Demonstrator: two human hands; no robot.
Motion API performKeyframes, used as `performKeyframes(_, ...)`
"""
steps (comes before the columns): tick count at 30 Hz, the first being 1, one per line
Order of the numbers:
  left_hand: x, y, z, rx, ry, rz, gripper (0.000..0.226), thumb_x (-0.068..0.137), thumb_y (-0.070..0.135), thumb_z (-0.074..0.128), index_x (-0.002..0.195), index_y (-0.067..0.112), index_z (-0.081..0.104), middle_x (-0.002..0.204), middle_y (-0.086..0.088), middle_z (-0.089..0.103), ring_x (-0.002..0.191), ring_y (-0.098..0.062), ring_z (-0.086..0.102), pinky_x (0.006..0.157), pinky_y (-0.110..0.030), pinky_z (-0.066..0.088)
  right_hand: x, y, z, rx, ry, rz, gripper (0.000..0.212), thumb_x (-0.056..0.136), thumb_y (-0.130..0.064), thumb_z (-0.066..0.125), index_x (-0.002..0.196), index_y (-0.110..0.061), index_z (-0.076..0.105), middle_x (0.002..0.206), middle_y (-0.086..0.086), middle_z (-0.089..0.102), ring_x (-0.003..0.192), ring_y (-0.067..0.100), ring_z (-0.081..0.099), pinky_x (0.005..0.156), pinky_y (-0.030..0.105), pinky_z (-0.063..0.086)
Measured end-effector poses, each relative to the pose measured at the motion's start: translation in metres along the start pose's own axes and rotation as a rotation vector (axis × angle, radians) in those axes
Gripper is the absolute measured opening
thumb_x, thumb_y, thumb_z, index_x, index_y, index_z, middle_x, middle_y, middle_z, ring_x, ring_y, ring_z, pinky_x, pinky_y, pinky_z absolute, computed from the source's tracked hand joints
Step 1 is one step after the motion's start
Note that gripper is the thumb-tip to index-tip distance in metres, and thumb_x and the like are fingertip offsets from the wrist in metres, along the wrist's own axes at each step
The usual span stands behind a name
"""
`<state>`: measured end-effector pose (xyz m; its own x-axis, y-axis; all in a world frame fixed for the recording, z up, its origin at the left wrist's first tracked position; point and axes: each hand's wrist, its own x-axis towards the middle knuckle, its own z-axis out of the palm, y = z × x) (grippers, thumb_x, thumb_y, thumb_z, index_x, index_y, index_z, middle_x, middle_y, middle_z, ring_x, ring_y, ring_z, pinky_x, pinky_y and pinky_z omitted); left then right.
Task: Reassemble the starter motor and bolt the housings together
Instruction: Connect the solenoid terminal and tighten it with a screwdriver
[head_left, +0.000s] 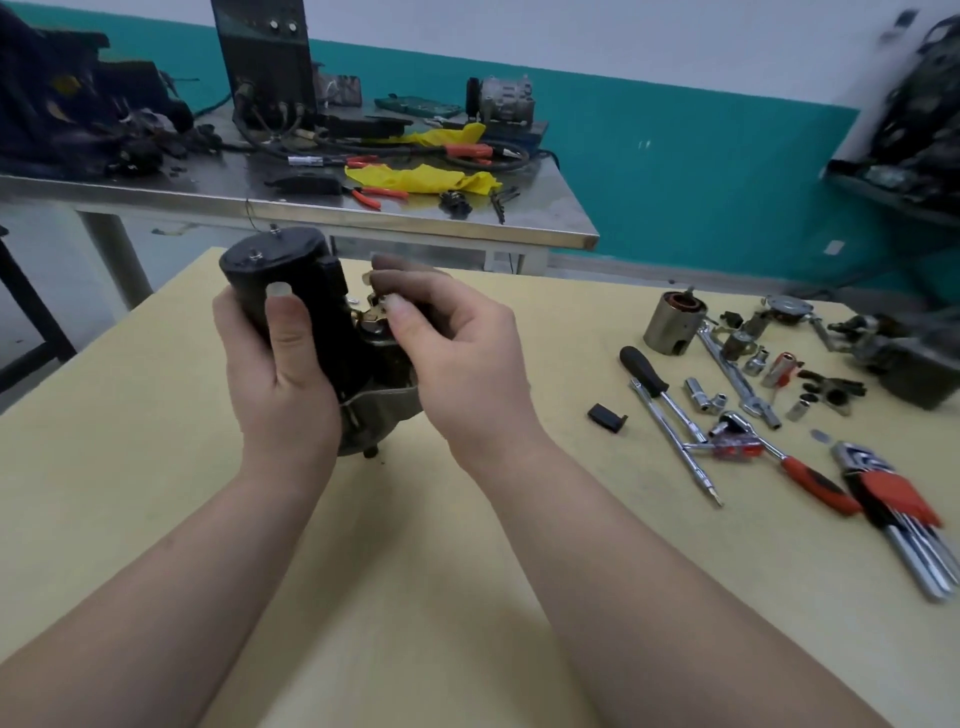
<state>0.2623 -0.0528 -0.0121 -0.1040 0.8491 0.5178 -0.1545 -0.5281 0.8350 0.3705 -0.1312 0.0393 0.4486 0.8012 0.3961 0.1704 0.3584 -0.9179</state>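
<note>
The black starter motor (291, 270) stands upright on the yellow table (467, 597), its grey lower housing (384, 410) at the bottom. My left hand (275, 364) grips the black cylindrical body from the left, thumb on its front. My right hand (457, 353) is at the motor's right side, where its fingertips pinch a small brass-coloured part (375, 310) at the terminal. What lies behind that hand is hidden.
To the right lie a metal cylinder (672, 322), a black-handled driver (644, 371), sockets (704, 397), a red-handled ratchet (789, 462), a hex key set (904, 525) and a small black piece (605, 415). A steel bench (519, 218) with tools stands behind.
</note>
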Motion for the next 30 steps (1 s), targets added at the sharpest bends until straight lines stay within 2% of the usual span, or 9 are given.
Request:
performKeyframes(3,-0.004,0.0,0.01,0.0,-0.004,0.011,0.041,0.106,0.064,0.041,0.123,0.027,0.047,0.1,0.034,0.066,0.094,0.013,0.062,0.081,-0.009,0.046,0.0,-0.002,-0.008,0.075,0.072,0.025,0.015,0.098,-0.005,0.069,0.097,-0.019,0.073,0.115,-0.004,0.078,0.108,0.014,0.074,0.1,0.042,0.06)
performKeyframes(8,-0.005,0.0,0.028,0.021,-0.045,0.019,0.047,0.106,0.066,0.042,0.127,0.024,0.049,0.106,0.02,0.065,0.1,0.006,0.064,0.085,-0.015,0.05,-0.002,-0.002,-0.02,-0.051,0.146,0.024,0.023,0.104,-0.014,0.065,0.124,-0.019,0.076,0.118,-0.006,0.076,0.109,0.003,0.07,0.101,0.026,0.057)
performKeyframes(10,-0.007,0.0,0.037,-0.002,-0.053,0.014,0.059,0.105,0.067,0.042,0.134,0.017,0.05,0.112,0.015,0.066,0.105,-0.004,0.066,0.09,-0.024,0.052,-0.003,-0.001,-0.02,-0.098,0.223,0.001,0.021,0.104,-0.017,0.066,0.121,-0.018,0.077,0.113,-0.008,0.077,0.105,0.002,0.071,0.096,0.023,0.058)
performKeyframes(16,-0.016,-0.005,0.059,-0.005,-0.08,0.014,0.069,0.104,0.069,0.042,0.139,0.01,0.051,0.111,0.021,0.065,0.101,0.012,0.063,0.085,-0.009,0.046,-0.007,0.0,-0.03,-0.098,0.399,0.023,0.008,0.098,-0.027,0.075,0.103,-0.029,0.07,0.098,-0.013,0.074,0.097,0.001,0.07,0.09,0.025,0.059)
performKeyframes(21,-0.019,-0.007,0.067,-0.008,-0.07,0.009,0.067,0.105,0.068,0.041,0.14,0.012,0.051,0.114,0.019,0.067,0.102,0.011,0.064,0.084,-0.007,0.045,-0.008,-0.002,-0.041,-0.131,0.331,0.014,0.03,0.104,-0.026,0.065,0.132,-0.019,0.073,0.13,-0.01,0.072,0.125,0.002,0.063,0.11,0.028,0.051)
performKeyframes(23,-0.019,-0.007,0.07,0.003,-0.073,0.018,0.067,0.105,0.067,0.041,0.14,0.011,0.051,0.111,0.019,0.067,0.1,0.012,0.064,0.082,-0.006,0.044,-0.012,-0.001,-0.038,-0.144,0.393,-0.016,0.023,0.103,-0.023,0.066,0.124,-0.019,0.076,0.131,-0.011,0.072,0.123,-0.004,0.062,0.106,0.018,0.05)
performKeyframes(26,-0.021,-0.005,0.073,0.018,-0.091,0.04,0.064,0.107,0.062,0.043,0.138,0.007,0.051,0.107,0.022,0.064,0.097,0.016,0.062,0.079,-0.003,0.041,-0.012,0.001,-0.034,-0.089,0.464,0.035,0.006,0.1,-0.024,0.071,0.106,-0.027,0.07,0.12,-0.016,0.071,0.107,-0.007,0.064,0.088,0.005,0.048)
performKeyframes(28,-0.021,-0.003,0.075,0.022,-0.099,0.041,0.062,0.107,0.062,0.043,0.137,0.008,0.051,0.106,0.024,0.063,0.096,0.018,0.061,0.078,-0.001,0.04,-0.009,0.002,-0.037,-0.092,0.471,0.056,0.013,0.101,-0.027,0.07,0.113,-0.029,0.067,0.116,-0.015,0.07,0.107,-0.002,0.064,0.088,0.007,0.049)
performKeyframes(30,-0.02,-0.002,0.076,0.017,-0.101,0.031,0.063,0.107,0.064,0.043,0.137,0.01,0.051,0.105,0.025,0.064,0.096,0.018,0.062,0.077,-0.001,0.04,-0.008,0.001,-0.039,-0.176,0.431,0.045,0.026,0.103,-0.028,0.067,0.128,-0.025,0.068,0.123,-0.014,0.068,0.115,-0.002,0.061,0.097,0.008,0.047)
